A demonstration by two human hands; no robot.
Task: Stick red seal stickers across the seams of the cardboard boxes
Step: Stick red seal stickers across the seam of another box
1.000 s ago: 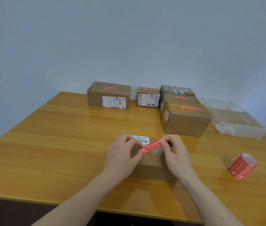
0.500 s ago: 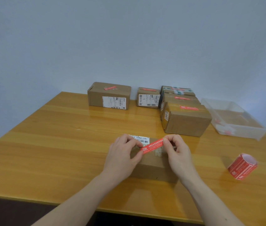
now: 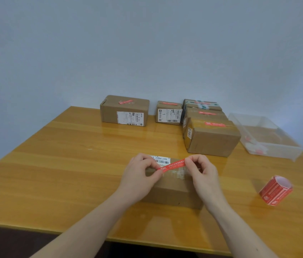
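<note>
At the near edge of the wooden bench (image 3: 57, 183), your left hand (image 3: 137, 178) and right hand (image 3: 203, 175) stretch a red seal sticker (image 3: 173, 165) between them, the fingers of each hand pinching one end. The strip slants, its right end higher, just above the top of the nearest cardboard box (image 3: 173, 192), which lies at 12 o'clock directly under your hands; whether the strip touches the cardboard you cannot tell. A white barcode label (image 3: 162, 159) shows on the box's far edge, and crinkled clear tape (image 3: 181, 174) crosses its top below the strip.

At 3 o'clock, well apart from the box, a red sticker roll (image 3: 276, 190) lies on its side.

Farther off, at 1 o'clock, a large sealed box (image 3: 212, 138) carries a red strip on top, with two more boxes (image 3: 202, 108) close behind it. A clear plastic tray (image 3: 269, 146) sits at 2 o'clock near the bench's right edge.

Along the far edge, at 12 o'clock, stand a small labelled box (image 3: 168, 113) and, at 11 o'clock, a wide labelled box (image 3: 124, 110), each bearing a red strip on top.
</note>
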